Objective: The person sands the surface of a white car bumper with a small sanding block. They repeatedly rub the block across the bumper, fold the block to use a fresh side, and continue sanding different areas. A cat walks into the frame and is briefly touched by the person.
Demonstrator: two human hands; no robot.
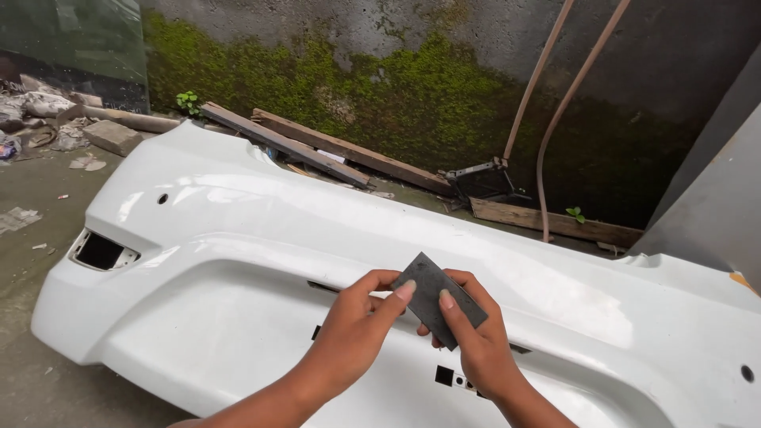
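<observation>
- I see a dark grey rectangular sanding pad (438,298) held in both hands, lower centre of the frame, just above the white car bumper (238,238).
- Left hand (357,329): grip narrow, thumb and index finger pinching the pad's upper-left edge; the index fingertip lies on the pad's face.
- Right hand (474,341): grip closed on the pad's lower part, thumb on the face, the other fingers behind it.
- Pad's long axis runs diagonally, from upper left to lower right of the frame. One corner points up; the flat face is turned toward the camera.
- Both hands are equally near, as both are on the pad. The left holds its upper-left side, the right its lower-right side.
- I cannot tell whether the pad touches the bumper; it appears to hover just in front of the panel.
- The bumper lies long-side across the frame, on the concrete floor (32,206). It has a dark side opening (101,251) at the left and small square cut-outs (444,375) below the hands.
- Upper frame: mossy wall (380,87), wooden planks (317,150), two bent pipes (555,103), rubble (47,119) at the upper left.
- Containers: none in view.
</observation>
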